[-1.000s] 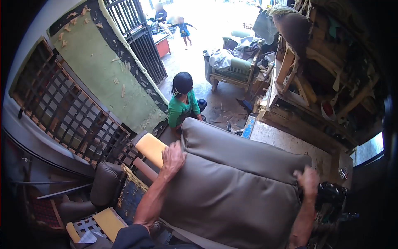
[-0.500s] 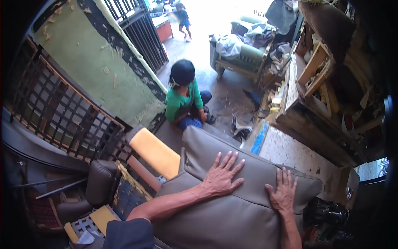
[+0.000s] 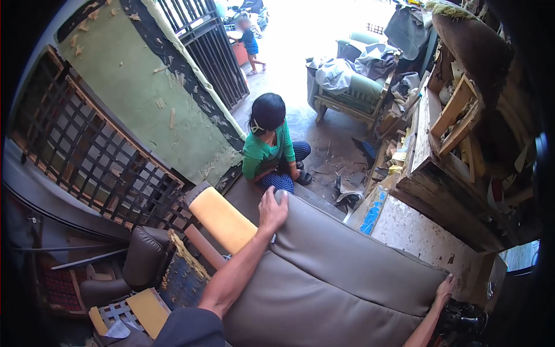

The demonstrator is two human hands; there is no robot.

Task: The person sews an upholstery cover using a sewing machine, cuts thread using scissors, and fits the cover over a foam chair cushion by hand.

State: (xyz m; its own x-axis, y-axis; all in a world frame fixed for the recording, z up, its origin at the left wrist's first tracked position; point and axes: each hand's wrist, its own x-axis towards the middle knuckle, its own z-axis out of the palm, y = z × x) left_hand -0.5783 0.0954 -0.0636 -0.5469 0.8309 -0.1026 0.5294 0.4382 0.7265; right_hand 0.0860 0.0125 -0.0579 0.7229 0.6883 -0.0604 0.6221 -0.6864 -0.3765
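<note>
A large grey-brown leather cushion [image 3: 347,260] lies right in front of me, with a seam running across it. My left hand [image 3: 273,211] is closed round its far left corner, the thumb on the upper side. At the right corner, my right hand [image 3: 444,290] grips the cushion's edge, with some of its fingers hidden from sight. Just left of the cushion is a yellow foam-padded piece [image 3: 221,218]. A dark machine-like object [image 3: 465,318] stands close to my right hand.
A person in a green top [image 3: 267,147] squats just beyond the cushion. A worn board [image 3: 425,225] and wooden frames [image 3: 457,115] flank the right side. A lattice frame [image 3: 98,144] leans left, and an armchair [image 3: 352,81] stands farther back. Another person [image 3: 250,46] is near the doorway.
Both hands have gone from lying flat on the cushion to gripping its corners, the left moving left and away, the right moving outward. The cushion's surface looks smoother.
</note>
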